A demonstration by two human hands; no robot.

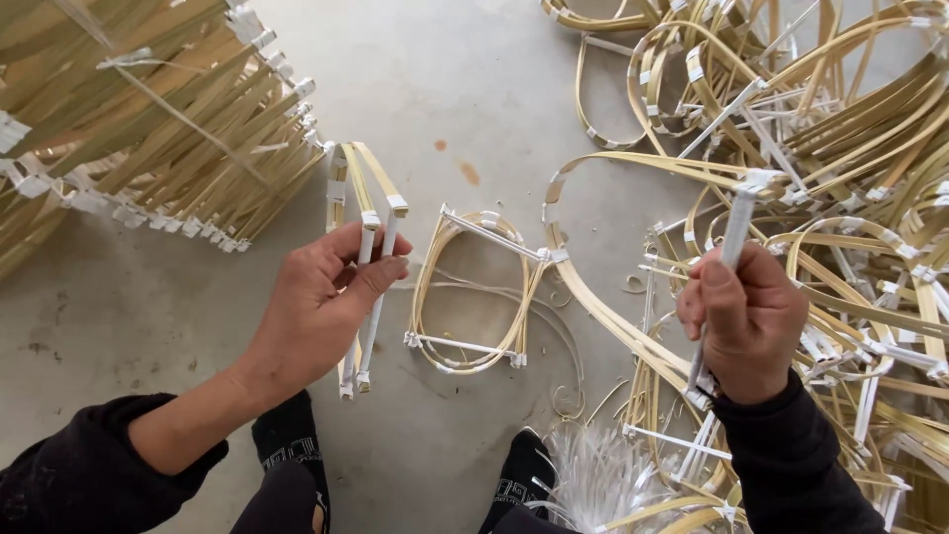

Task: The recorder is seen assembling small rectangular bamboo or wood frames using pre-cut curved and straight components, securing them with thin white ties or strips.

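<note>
Above the concrete floor [465, 89], I see my left hand [321, 302] pinching a bamboo frame [368, 262], its long axis running near to far. My right hand [743, 321] grips a white strip [736, 232] upright, well apart to the right; a loose frame [474, 292] lies between them, nearer the left.

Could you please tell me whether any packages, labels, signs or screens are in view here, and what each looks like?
No packages, labels, signs or screens show.
Only printed thing: pale lettering on the black socks, bottom centre.
</note>
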